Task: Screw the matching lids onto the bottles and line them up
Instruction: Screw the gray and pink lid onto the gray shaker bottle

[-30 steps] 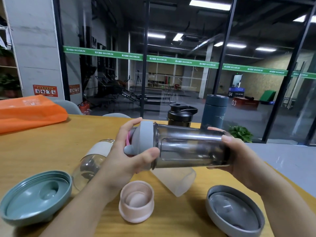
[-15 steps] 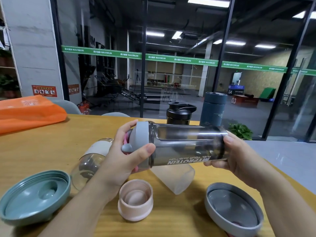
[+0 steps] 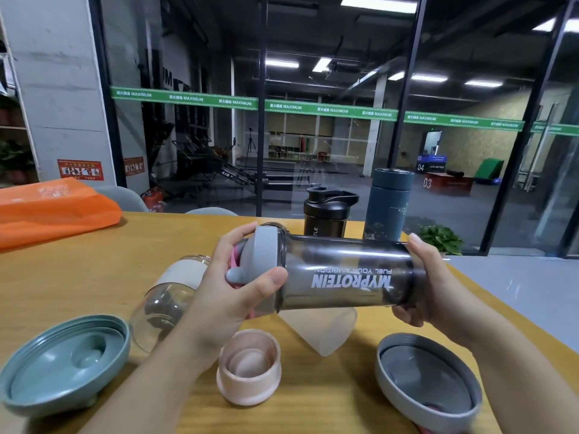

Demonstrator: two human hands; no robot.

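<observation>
Smoky grey shaker bottle (image 3: 347,274) held sideways above the wooden table (image 3: 78,277), MYPROTEIN print upside down; left hand (image 3: 232,289) curled round its grey lid (image 3: 263,255), thumb across the rim, right hand (image 3: 429,286) wrapped round the base end. On the table, mouths up: teal lid (image 3: 62,361) near left, pink lid (image 3: 249,364) centre, grey lid (image 3: 426,380) near right. Lying behind the left hand, a clear bottle with white band (image 3: 169,292); standing at the far edge, black shaker (image 3: 327,214) and dark blue flask (image 3: 388,205).

One head-worn wide-angle view — looking forward and down, close over the table (image 3: 78,277) — toward a glass wall (image 3: 329,136) beyond.
</observation>
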